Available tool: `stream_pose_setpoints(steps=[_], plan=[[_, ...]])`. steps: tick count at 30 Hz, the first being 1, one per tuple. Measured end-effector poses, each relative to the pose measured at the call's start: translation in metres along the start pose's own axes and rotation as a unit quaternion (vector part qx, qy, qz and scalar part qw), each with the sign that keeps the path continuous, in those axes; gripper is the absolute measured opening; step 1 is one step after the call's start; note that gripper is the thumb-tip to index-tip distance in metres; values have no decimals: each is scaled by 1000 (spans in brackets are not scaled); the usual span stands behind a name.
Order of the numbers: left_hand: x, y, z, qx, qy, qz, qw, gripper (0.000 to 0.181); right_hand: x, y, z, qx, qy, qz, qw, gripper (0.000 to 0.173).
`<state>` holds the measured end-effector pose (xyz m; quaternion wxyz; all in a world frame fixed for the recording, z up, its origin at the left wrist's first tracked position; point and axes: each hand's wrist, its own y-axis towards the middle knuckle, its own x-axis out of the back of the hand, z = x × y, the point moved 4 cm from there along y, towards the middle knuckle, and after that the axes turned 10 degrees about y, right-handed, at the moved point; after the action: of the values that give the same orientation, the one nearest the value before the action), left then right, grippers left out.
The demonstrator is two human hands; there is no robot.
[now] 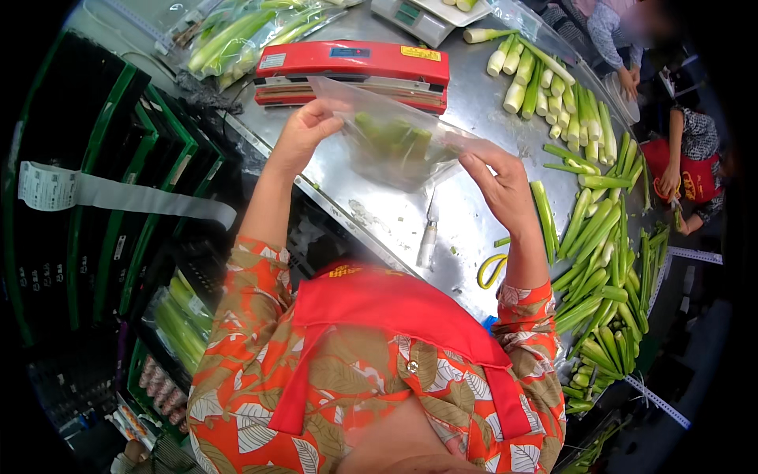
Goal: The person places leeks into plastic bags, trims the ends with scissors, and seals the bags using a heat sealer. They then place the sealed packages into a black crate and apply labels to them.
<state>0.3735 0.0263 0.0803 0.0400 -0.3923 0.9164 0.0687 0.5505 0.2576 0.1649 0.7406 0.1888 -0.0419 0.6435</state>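
A clear plastic bag [394, 148] with cut green stalks inside is stretched between my two hands above the metal table. My left hand [314, 130] pinches its upper left corner, and my right hand [494, 178] grips its right corner. Just beyond the bag stands a red bag sealer [352, 65], its long slot facing me; the bag's upper left corner overlaps its front edge in view. Below the bag lies a knife [427, 240] with a pale handle. A yellow-green loop [492, 271], perhaps scissors handles, rests near my right forearm.
Trimmed stalk vegetables [592, 243] are heaped along the table's right side. Bagged stalks [249, 35] and a weighing scale [408, 21] stand at the back. Black-and-green crates [89, 178] with a hanging label strip [148, 195] rise on the left. Other people [693, 160] work at the far right.
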Motion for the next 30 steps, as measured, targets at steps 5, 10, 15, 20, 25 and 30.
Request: stream_pose_setpoints(steps=[5, 10, 15, 20, 25, 30], plan=[[-7, 0, -1, -4, 44, 61, 997, 40, -6, -14, -37, -61, 6, -8, 998, 33], [-7, 3, 15, -19, 31, 103, 994, 41, -28, -29, -80, -57, 21, -23, 998, 20], [3, 0, 27, 26, -33, 48, 998, 37, -38, -31, -79, -35, 61, -120, 990, 18], [0, -15, -53, -73, -40, 47, 995, 34, -31, -14, -58, 29, 249, -128, 960, 28], [31, -19, -14, 40, -80, -107, 990, 27, -77, 16, -79, -145, 397, -124, 898, 28], [66, -28, 74, 219, -99, -220, 945, 33, -136, 15, -148, -324, 545, -94, 768, 39]])
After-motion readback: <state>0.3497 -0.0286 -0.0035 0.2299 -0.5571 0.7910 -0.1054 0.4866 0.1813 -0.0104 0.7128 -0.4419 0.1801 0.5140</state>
